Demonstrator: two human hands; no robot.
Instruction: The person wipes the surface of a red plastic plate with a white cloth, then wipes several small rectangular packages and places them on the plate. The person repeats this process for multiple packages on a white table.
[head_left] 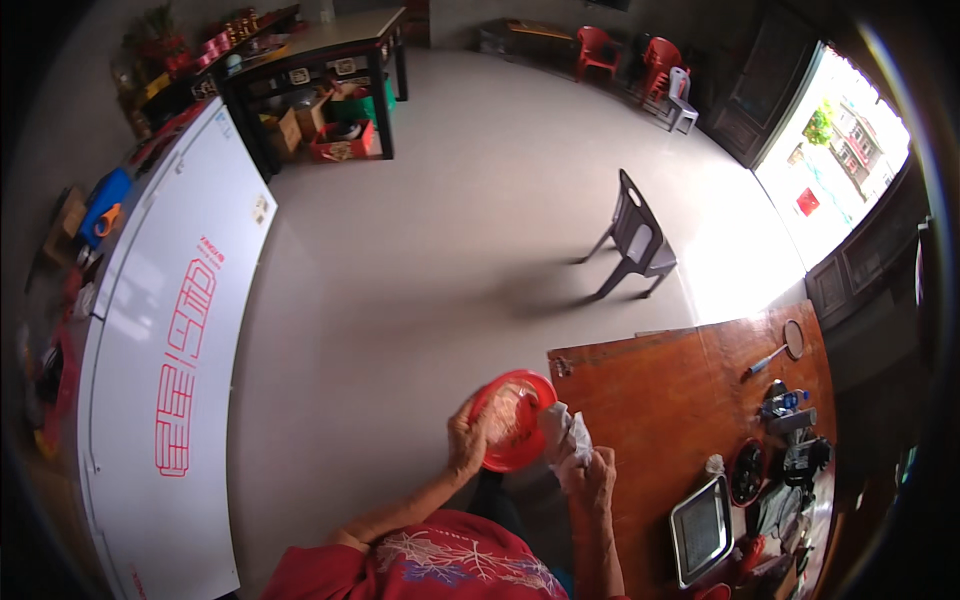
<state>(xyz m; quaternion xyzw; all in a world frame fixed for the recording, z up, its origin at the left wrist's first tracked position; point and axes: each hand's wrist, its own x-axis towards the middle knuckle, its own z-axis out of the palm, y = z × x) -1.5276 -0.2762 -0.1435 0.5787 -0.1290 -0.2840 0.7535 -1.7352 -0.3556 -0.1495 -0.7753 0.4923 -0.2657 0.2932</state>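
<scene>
My left hand (466, 440) grips the left side of a round red plastic bowl (516, 456), holding it tilted beside the table's left edge. Inside the bowl lies a pale pinkish, crumpled mass (503, 408); I cannot make out what it is. Just right of the rim, my right hand (590, 482) is closed on a white crumpled cloth or tissue (566, 432). The cloth's upper end comes close to the bowl; whether they touch is unclear.
A brown wooden table (640, 400) at right bears a metal tray (702, 530), a dark round dish (747, 472), a bottle (785, 402) and a blue-handled round paddle (770, 358). A grey plastic chair (636, 240) stands beyond. A long white chest freezer (170, 330) lines the left.
</scene>
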